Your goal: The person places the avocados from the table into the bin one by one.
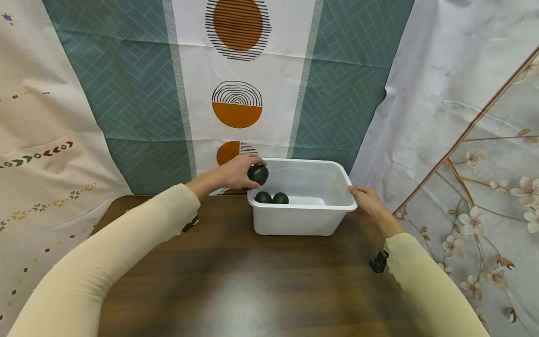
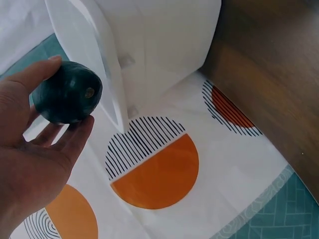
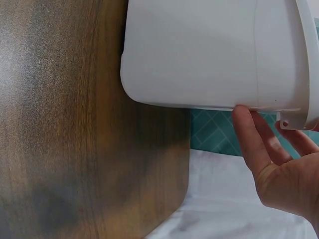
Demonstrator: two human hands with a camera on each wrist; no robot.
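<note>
A white plastic bin (image 1: pixel 294 221) stands on the table at its far edge. Over the bin's left end, my left hand (image 1: pixel 239 171) grips a dark green avocado (image 1: pixel 258 174), thumb on one side and fingers on the other. The left wrist view shows a small brown stem scar on this avocado (image 2: pixel 68 94), just beside the bin's rim. Two more avocados, one at the left (image 1: pixel 263 197) and one beside it (image 1: pixel 280 198), lie inside the bin near its front left corner. At the opposite end, my right hand (image 1: pixel 368 200) holds the rim, its fingers (image 3: pixel 247 134) against the outer wall.
The brown wooden table (image 1: pixel 236 281) extends in front of the bin. Behind it hangs a patterned cloth (image 1: pixel 139 93) with orange circles and teal panels. A floral curtain (image 1: pixel 471 187) hangs close to the right arm, and a cream cloth (image 1: pixel 46 187) is on the left.
</note>
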